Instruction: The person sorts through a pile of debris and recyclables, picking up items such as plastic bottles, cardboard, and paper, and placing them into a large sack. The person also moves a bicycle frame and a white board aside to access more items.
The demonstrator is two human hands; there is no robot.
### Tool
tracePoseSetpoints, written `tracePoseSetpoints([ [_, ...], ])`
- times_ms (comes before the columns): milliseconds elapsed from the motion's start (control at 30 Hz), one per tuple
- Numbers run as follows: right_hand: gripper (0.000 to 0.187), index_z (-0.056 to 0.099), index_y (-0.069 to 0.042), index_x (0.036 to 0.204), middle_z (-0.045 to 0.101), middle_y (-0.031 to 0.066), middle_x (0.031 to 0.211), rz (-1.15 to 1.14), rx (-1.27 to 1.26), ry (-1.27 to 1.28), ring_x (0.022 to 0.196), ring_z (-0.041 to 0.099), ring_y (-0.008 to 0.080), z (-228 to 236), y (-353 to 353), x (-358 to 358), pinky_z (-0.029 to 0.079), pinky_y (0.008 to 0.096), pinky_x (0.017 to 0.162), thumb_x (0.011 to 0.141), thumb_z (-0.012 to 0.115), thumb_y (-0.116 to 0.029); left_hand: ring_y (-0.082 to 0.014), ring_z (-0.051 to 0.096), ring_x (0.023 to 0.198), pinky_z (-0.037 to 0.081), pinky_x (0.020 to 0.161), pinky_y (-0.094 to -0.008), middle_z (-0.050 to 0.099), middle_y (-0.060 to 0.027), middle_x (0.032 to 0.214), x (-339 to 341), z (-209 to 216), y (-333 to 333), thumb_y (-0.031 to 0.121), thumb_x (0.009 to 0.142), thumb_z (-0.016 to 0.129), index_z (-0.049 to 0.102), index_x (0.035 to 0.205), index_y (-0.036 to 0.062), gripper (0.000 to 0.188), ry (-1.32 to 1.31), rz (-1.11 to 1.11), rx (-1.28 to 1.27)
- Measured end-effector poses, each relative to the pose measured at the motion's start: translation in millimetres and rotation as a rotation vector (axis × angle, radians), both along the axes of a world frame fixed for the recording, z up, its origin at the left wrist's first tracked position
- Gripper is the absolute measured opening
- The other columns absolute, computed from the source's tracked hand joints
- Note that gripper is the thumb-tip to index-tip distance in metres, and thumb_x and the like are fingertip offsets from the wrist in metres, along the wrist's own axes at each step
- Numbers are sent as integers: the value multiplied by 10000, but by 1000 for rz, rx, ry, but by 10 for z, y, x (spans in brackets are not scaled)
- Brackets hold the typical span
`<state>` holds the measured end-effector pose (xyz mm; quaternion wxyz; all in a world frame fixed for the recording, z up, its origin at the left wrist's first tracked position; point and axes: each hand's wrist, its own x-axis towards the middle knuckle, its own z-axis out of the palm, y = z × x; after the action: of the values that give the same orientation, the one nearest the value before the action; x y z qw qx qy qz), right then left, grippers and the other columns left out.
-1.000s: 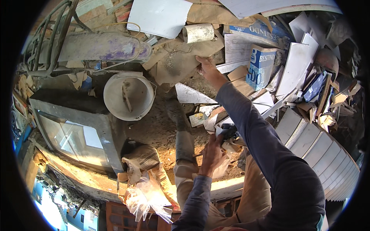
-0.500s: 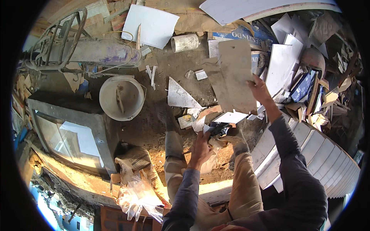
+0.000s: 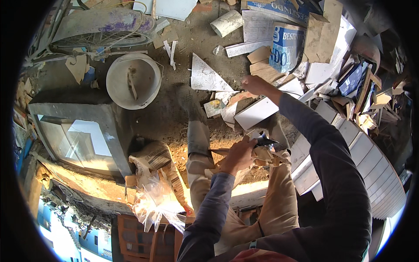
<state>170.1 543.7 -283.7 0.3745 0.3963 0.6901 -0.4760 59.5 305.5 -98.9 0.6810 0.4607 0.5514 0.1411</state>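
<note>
My left hand [image 3: 239, 156] is closed around a bundle of crumpled brown scraps [image 3: 264, 156] that look like paper or cardboard, with dark pieces among them, in front of my knees. My right hand [image 3: 258, 86] reaches forward over the littered ground with its fingers curled in; whatever they may hold is hidden. Near it lie a white triangular board piece [image 3: 208, 75], a reddish-brown fragment [image 3: 243, 97] and a white rectangular board [image 3: 258, 112]. Brown cardboard pieces [image 3: 321, 38] rest on the pile beyond my right hand, beside a blue printed carton [image 3: 286, 48].
On the left stand a white bucket [image 3: 114, 83] with a stick inside and a grey-framed cabinet [image 3: 78, 135] with glass. A sack with clear plastic [image 3: 157, 196] lies near my left leg. Stacked white panels [image 3: 349, 161] and a scrap heap [image 3: 371, 96] fill the right side.
The grey-brown board has left my right hand, and brown pieces now lie on the right-hand pile. My right hand moved left and nearer; my left hand keeps the bundle. The view tilted.
</note>
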Motion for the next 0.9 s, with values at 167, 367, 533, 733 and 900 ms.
tracePoseSetpoints([
  [167,902,296,9,1572,373,262,1600,-146,250,-136,1468,376,444,-975,-973,-636,326,510,1199,929,713,-468,-379,684,966,550,827,-478,608,-182,1088,128,-80,-273,186,833,763,634,1247,41,457,-39,-52,7],
  [367,666,541,-7,1416,617,253,1373,-371,-56,53,1257,611,382,-1099,-932,-628,469,443,1064,906,769,-371,-392,684,952,548,825,-486,607,-180,1095,180,-76,-294,184,827,760,634,1255,46,467,-25,-82,12],
  [533,439,642,-38,1259,678,237,1206,-123,-206,131,1141,650,402,-581,-817,111,500,461,980,918,762,-286,-401,682,935,542,819,-501,603,-185,1092,165,-35,-248,214,845,749,641,1247,56,446,-31,-123,-24],
  [733,338,638,-68,1197,485,176,1381,387,161,245,1337,476,356,-504,-1231,694,464,583,1017,887,745,-150,-398,678,917,536,790,-504,603,-183,1061,163,-76,-449,209,858,737,649,1219,60,400,24,-117,-44],
  [900,867,210,-183,1619,112,178,1703,398,358,365,1587,118,377,-858,-1586,359,244,633,1227,897,666,-29,-380,678,899,538,775,-484,603,-175,1036,252,-191,-674,194,856,738,656,1208,50,390,36,-132,-42],
])
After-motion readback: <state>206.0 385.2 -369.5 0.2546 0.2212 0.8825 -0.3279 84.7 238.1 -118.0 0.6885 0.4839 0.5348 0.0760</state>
